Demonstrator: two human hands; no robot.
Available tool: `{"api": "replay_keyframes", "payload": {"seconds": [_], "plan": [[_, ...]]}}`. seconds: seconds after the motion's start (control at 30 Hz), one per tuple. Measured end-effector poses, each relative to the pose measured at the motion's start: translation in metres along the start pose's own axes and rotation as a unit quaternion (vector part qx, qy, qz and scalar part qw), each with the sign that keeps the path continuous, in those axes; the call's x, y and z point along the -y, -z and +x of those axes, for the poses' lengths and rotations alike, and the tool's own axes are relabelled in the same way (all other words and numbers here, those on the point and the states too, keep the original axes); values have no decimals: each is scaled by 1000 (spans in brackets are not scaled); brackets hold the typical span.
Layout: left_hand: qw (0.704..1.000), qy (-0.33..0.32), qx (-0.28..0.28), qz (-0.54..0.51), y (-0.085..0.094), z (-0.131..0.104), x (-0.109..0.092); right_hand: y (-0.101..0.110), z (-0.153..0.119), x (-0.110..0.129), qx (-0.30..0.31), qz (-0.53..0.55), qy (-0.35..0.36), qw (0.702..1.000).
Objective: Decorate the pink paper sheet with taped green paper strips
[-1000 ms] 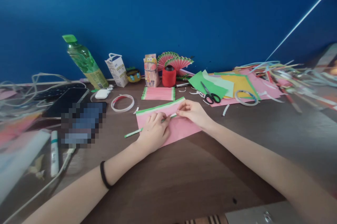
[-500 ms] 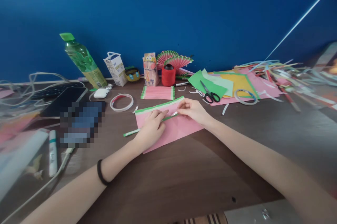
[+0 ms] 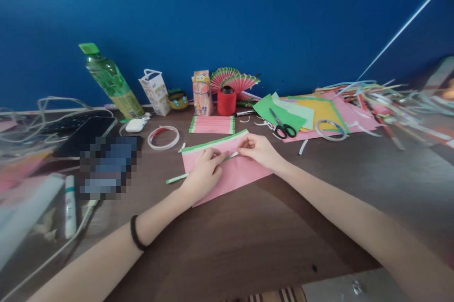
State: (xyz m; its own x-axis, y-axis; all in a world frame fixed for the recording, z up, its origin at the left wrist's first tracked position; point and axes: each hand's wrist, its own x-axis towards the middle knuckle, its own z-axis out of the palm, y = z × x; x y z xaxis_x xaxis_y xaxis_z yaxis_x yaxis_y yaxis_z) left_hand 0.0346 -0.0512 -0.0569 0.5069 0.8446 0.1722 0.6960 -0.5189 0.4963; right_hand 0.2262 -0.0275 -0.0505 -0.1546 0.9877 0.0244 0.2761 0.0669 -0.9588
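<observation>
A pink paper sheet (image 3: 244, 174) with a green and white band along its far edge lies slanted on the table. Across it runs a narrow green-and-white paper strip (image 3: 178, 178), its left end sticking out past the sheet. My left hand (image 3: 204, 174) rests on the strip and sheet, fingers stretched out and pressing down; its palm hides the strip's middle. At the strip's right part, my right hand (image 3: 258, 150) is closed in a pinch on its whitish end near the far right corner of the sheet. Whether that white bit is paper or tape backing is unclear.
Behind the sheet lies a pleated pink paper (image 3: 212, 124), with a red thread spool (image 3: 227, 102) and paper fans (image 3: 241, 83) beyond. Black scissors (image 3: 284, 130) rest on coloured paper at right. Tape rolls (image 3: 163, 138), a green bottle (image 3: 113, 79) and a phone (image 3: 117, 164) are leftward.
My right hand has shifted very slightly, and the forefinger of my left hand reaches a little further right along the strip. The sheet stays in place.
</observation>
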Motion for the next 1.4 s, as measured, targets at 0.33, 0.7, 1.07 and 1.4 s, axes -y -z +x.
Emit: {"api": "replay_keyframes", "payload": {"seconds": [0.33, 0.7, 1.07, 1.4], "plan": [[1000, -2, 12, 25, 0, -1, -3, 0, 1, -3, -2, -23, 18, 1000], [998, -15, 14, 54, 0, 0, -3, 1, 3, -2, -7, -68, 10, 998], [998, -8, 18, 53, 1, 0, -5, -3, 0, 4, -33, -193, 47, 980], [998, -4, 14, 55, 0, 0, -6, -11, -1, 5, -50, -270, 99, 956]]}}
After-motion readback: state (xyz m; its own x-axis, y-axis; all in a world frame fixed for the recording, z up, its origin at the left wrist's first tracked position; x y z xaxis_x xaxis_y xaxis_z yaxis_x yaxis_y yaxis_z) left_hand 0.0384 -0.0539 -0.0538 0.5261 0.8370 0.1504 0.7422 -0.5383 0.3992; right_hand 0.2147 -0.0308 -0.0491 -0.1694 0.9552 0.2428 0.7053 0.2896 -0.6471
